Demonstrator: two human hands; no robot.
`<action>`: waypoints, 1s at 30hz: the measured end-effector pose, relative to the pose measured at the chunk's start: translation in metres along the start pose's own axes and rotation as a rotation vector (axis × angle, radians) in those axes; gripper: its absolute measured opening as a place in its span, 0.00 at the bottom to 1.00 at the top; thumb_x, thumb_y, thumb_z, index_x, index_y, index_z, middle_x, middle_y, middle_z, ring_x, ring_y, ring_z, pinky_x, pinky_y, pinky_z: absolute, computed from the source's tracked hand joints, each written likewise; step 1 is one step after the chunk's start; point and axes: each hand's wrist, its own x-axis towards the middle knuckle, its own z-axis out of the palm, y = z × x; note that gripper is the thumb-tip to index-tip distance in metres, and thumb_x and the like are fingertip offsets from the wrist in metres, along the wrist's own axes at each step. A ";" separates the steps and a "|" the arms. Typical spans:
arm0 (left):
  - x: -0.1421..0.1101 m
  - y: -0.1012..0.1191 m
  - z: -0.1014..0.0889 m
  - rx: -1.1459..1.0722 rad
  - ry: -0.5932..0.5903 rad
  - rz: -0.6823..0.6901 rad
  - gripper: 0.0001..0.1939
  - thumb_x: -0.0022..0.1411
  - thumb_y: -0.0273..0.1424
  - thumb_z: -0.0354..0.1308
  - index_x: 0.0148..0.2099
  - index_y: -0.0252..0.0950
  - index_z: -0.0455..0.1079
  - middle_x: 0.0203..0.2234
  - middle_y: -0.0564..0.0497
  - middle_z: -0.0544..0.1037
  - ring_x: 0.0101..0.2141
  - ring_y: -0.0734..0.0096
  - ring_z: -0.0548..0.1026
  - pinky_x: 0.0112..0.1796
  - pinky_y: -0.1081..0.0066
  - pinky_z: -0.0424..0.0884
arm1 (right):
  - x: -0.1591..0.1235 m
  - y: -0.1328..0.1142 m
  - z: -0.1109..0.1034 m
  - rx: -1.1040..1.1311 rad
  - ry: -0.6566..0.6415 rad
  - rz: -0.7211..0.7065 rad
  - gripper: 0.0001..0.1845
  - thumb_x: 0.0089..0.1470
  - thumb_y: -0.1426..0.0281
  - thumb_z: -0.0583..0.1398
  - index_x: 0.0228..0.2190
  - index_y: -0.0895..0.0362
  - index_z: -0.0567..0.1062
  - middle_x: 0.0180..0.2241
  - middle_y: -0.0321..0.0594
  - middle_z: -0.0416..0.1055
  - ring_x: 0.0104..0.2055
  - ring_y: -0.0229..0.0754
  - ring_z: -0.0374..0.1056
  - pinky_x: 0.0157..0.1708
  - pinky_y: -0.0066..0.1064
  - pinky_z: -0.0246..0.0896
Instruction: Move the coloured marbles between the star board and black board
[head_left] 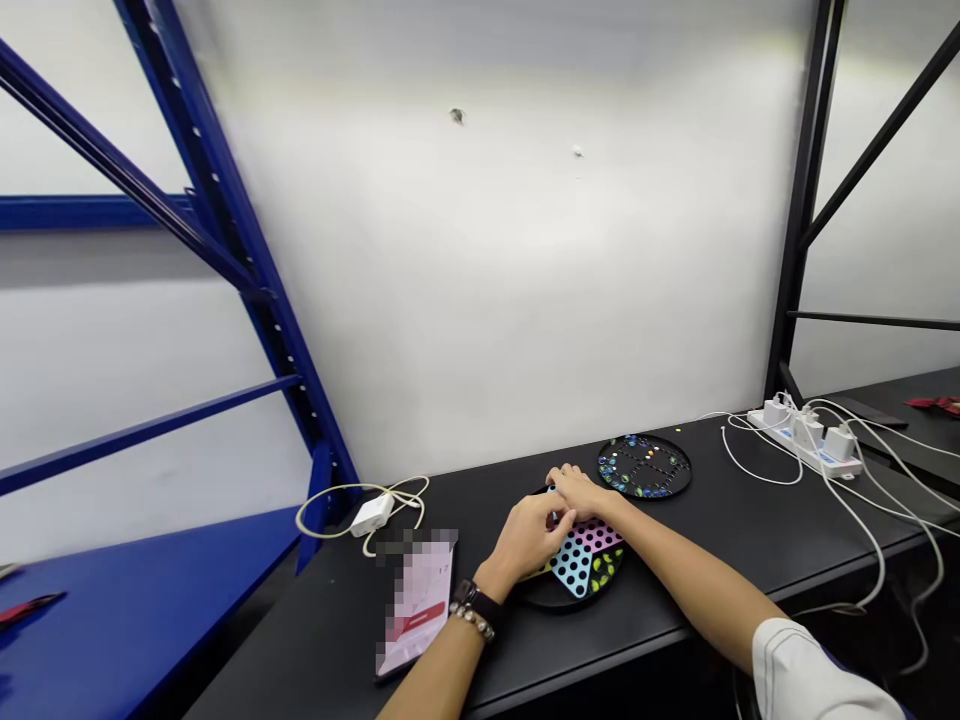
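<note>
A round black tray holds a Chinese checkers board point(575, 568) with a star of light blue, pink and yellow points pierced by dark holes. Yellow-green marbles point(604, 566) lie in a rim compartment at its near right. My left hand point(529, 535), with a dark band and a beaded bracelet at the wrist, is over the board's left part. Its thumb and fingers are curled together, with a small reddish spot between them. My right hand point(577, 490) is beside it over the board's far part, fingers bent downward. What either hand grips is hidden.
Behind the board lies a round black tray point(679, 490) with glass marbles around its rim. A tablet or phone point(420, 605) lies left of my left forearm. A white charger point(373, 515) with cable is behind it. A power strip point(817, 445) with trailing cables is at right.
</note>
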 end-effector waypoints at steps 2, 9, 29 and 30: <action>0.000 0.000 0.000 0.010 -0.007 -0.003 0.13 0.63 0.36 0.51 0.28 0.38 0.71 0.25 0.53 0.77 0.27 0.71 0.72 0.34 0.73 0.64 | -0.001 0.002 0.000 -0.013 -0.045 -0.022 0.35 0.44 0.72 0.63 0.54 0.59 0.61 0.52 0.53 0.61 0.53 0.55 0.58 0.49 0.43 0.55; 0.000 0.002 -0.001 0.032 -0.014 -0.009 0.14 0.63 0.36 0.50 0.28 0.38 0.71 0.26 0.52 0.77 0.28 0.71 0.71 0.34 0.72 0.64 | 0.003 0.007 0.000 0.015 -0.135 -0.032 0.41 0.47 0.67 0.62 0.61 0.61 0.57 0.61 0.59 0.55 0.63 0.60 0.52 0.57 0.48 0.49; -0.003 -0.018 0.013 0.216 -0.331 -0.208 0.34 0.65 0.52 0.39 0.69 0.45 0.50 0.68 0.51 0.52 0.66 0.55 0.51 0.63 0.45 0.44 | -0.086 0.121 -0.087 0.289 -0.276 0.490 0.23 0.36 0.53 0.70 0.25 0.57 0.72 0.21 0.32 0.66 0.18 0.31 0.58 0.20 0.24 0.55; -0.002 -0.019 0.014 0.220 -0.323 -0.230 0.35 0.65 0.53 0.39 0.69 0.44 0.50 0.68 0.50 0.52 0.66 0.54 0.52 0.63 0.44 0.44 | -0.087 0.120 -0.088 0.292 -0.298 0.489 0.23 0.33 0.55 0.72 0.26 0.57 0.73 0.22 0.31 0.66 0.19 0.31 0.59 0.21 0.24 0.56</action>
